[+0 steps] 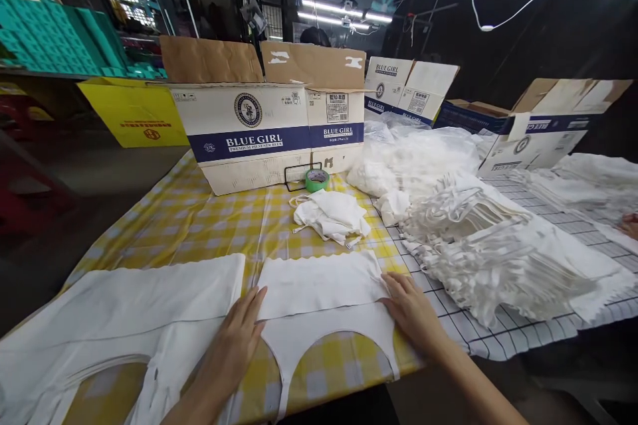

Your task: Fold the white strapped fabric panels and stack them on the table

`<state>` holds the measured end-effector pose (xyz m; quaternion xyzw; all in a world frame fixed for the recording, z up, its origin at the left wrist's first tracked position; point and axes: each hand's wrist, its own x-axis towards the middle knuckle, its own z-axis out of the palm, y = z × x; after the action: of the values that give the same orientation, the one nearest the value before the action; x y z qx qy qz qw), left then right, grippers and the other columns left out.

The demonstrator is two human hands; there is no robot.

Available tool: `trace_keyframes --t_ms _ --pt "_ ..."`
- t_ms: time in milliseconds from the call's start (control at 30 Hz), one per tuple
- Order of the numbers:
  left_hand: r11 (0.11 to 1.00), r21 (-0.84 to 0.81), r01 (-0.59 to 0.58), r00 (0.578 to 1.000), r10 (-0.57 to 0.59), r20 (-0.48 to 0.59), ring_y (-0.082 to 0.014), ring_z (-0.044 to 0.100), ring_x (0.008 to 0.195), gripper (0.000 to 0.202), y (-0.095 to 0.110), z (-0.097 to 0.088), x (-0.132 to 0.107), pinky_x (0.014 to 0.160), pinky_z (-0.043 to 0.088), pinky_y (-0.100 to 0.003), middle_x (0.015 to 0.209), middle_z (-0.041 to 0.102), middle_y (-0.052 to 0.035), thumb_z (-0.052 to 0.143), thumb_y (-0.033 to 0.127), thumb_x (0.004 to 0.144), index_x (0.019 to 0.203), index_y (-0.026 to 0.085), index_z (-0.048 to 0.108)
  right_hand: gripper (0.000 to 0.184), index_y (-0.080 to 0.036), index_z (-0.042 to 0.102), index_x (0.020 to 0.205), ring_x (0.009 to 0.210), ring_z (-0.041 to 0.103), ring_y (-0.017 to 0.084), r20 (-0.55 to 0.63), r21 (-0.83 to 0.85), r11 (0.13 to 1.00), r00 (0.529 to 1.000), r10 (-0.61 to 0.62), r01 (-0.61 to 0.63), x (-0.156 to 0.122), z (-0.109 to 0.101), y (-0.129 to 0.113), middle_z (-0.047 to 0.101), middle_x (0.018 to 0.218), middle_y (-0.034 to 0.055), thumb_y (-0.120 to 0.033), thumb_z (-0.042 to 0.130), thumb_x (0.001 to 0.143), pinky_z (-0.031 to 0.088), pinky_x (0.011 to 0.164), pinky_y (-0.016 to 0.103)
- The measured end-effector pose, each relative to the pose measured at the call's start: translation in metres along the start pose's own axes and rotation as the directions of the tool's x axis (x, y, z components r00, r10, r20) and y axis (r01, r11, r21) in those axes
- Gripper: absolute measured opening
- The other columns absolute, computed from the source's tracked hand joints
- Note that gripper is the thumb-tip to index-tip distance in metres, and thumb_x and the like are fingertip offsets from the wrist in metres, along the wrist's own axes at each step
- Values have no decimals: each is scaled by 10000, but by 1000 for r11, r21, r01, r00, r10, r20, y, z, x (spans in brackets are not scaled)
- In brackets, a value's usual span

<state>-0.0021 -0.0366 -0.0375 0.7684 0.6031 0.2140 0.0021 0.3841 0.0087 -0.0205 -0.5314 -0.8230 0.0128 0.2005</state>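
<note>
A white folded garment (321, 292) with curved cut-outs lies flat on the yellow checked tablecloth (199, 219) in front of me. My left hand (238, 332) rests flat on its left edge, fingers stretched out. My right hand (409, 309) lies flat on its right edge, fingers also extended. Neither hand grips anything. A stack of similar white garments (114, 319) lies to the left of my left hand.
A crumpled white garment (332, 216) and a green tape roll (318, 180) sit beyond. Open "Blue Girl" cardboard boxes (264, 126) stand at the back. A long pile of white garments (498, 246) and plastic bags (413, 153) covers the right side. Another person's hand (631, 226) shows at far right.
</note>
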Motion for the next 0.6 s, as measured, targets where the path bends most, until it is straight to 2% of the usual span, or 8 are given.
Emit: trace_keyframes --t_ms 100,167,233,333,433,533,600 --pt "998 58 18 999 -15 -44 -250 511 1119 504 2 1 3 960 422 -424 1235 520 -75 382 204 857 1356 255 337 415 -269 485 1244 884 572 246 5 -39 999 999 -38 38 4 0 -4 568 1065 92 -159 421 849 479 741 382" --pt "995 97 30 998 -25 -55 -253 550 1042 502 4 0 4 911 447 -422 1161 556 -79 370 146 837 1328 251 386 390 -282 542 1180 748 572 215 27 -66 996 998 -64 66 7 1 -7 578 954 80 -130 377 861 468 656 351" --pt "994 104 16 999 -12 -44 -240 558 1015 520 6 -1 4 886 460 -403 1122 566 -72 347 92 821 1311 254 406 350 -279 604 1087 700 561 197 7 -64 996 998 -56 56 7 1 -6 570 889 74 -143 357 880 458 630 332" --pt "995 81 -60 998 59 12 -220 553 1011 511 10 -1 -1 882 461 -378 1067 577 -50 335 39 801 1240 262 474 300 -264 645 1003 733 567 199 -42 9 1000 999 14 -13 0 0 2 556 869 76 -204 371 896 468 638 322" --pt "988 90 -126 991 123 48 -217 558 980 445 15 -2 -7 882 449 -379 1015 591 -43 343 15 787 1085 255 572 296 -277 645 1016 804 575 219 -15 96 995 999 39 -37 -12 -5 12 553 907 82 -228 381 892 489 686 350" --pt "987 97 -127 988 117 102 -222 566 912 325 20 -11 -4 819 454 -381 959 592 -55 376 79 812 973 242 608 306 -299 609 1088 947 559 248 26 165 986 999 32 -36 -17 -9 18 548 1034 86 -235 394 879 484 800 403" --pt "991 96 -90 989 78 126 -222 566 862 249 22 -19 7 760 455 -373 915 591 -58 402 166 836 950 235 613 312 -295 574 1142 1042 528 253 5 183 979 996 85 -85 -12 -9 20 529 1129 84 -270 396 887 460 871 420"
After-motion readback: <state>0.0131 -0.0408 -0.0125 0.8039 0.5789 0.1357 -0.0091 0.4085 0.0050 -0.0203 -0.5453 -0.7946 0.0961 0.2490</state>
